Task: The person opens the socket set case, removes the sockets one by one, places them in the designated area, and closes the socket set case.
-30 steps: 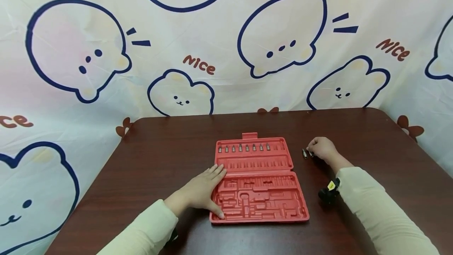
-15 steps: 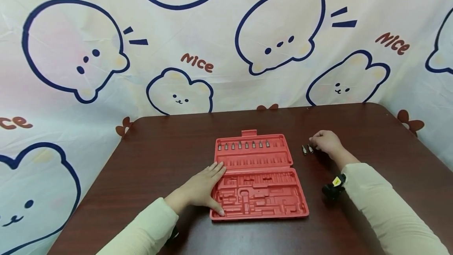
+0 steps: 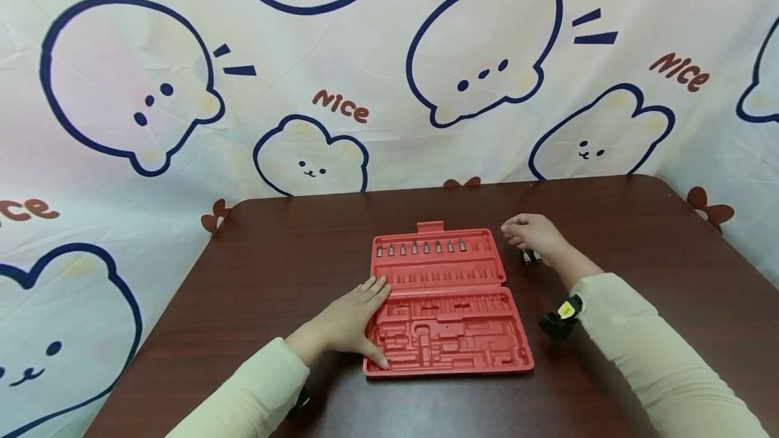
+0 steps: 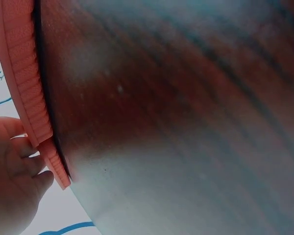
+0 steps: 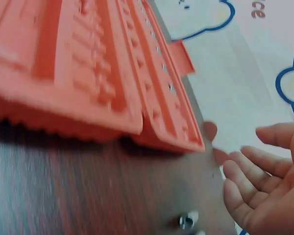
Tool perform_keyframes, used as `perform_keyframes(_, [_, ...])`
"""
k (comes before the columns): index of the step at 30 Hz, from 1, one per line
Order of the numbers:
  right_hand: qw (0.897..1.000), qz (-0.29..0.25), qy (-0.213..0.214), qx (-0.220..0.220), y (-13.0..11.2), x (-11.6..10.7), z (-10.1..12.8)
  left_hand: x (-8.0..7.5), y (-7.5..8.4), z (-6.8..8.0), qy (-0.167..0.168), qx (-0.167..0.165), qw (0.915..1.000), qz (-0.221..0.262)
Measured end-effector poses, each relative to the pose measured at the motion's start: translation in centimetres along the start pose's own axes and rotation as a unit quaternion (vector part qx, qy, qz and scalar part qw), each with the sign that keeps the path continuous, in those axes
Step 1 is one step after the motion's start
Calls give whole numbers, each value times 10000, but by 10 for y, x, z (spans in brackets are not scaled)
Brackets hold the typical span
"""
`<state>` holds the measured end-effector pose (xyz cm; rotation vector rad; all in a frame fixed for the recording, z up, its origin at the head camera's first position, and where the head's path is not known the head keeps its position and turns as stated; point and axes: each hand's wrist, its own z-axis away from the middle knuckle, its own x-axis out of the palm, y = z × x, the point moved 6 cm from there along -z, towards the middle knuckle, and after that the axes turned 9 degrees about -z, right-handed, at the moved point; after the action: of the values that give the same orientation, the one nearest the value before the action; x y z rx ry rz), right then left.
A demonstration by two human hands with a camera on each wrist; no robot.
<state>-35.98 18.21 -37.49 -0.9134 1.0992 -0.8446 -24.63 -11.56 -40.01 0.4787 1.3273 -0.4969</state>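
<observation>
The bits (image 3: 420,248) in the case (image 3: 447,357) are too small to identify.

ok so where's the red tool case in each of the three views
Head: the red tool case lies open at table centre, left hand on its left edge.
Left wrist: only its edge shows, far left, beside the fingers.
Right wrist: it fills the upper left.
Shared landmark: the dark wooden table.
</observation>
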Motion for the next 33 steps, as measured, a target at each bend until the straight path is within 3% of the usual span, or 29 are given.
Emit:
perform_keyframes(7, [9987,116,-486,-139,-9,28,-10,-1,1,-1,-3,-16,10000,9])
perform_keyframes(17, [9965,741,-348,-182,-9,53,-29,-2,1,-1,12,76,10000,9])
perform_keyframes(24, [9883,1446,-384,-303,-11,63,-34,-3,2,1,-38,39,9999,127])
perform_keyframes(33, [9892,1423,-289,-178,-14,74,-35,-2,1,1,-16,42,9999,131])
